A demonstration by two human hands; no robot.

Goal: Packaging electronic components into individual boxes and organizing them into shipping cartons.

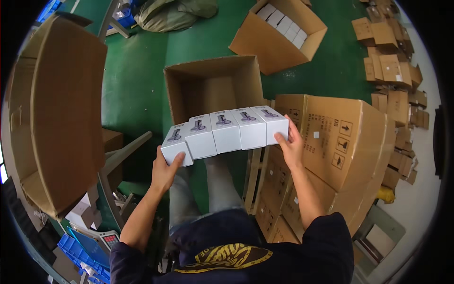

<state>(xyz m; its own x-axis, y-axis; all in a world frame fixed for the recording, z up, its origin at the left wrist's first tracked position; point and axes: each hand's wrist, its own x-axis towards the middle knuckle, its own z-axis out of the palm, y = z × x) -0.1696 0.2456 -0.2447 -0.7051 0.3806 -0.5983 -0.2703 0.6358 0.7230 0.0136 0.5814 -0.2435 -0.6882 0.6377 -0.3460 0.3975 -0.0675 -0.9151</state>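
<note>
Between my two hands I hold a row of several small white boxes (227, 131), pressed side by side, each with a dark device picture on its top face. My left hand (166, 169) grips the left end box, thumb on its front. Around the right end box curls my right hand (292, 144), its thumb also on the front. The row bows slightly, the left end lower in view. Just beyond it an open cardboard box (213, 87) stands on the green floor; its visible inside is bare, and the row hides its near side.
At the far right an open carton (269, 42) holds white boxes. Large taped cartons (333, 137) are stacked at my right by a wooden pallet (253, 175). A big cardboard box (68, 113) rises at left near a scale (110, 238). Flattened-looking cartons (390, 66) pile along the right wall.
</note>
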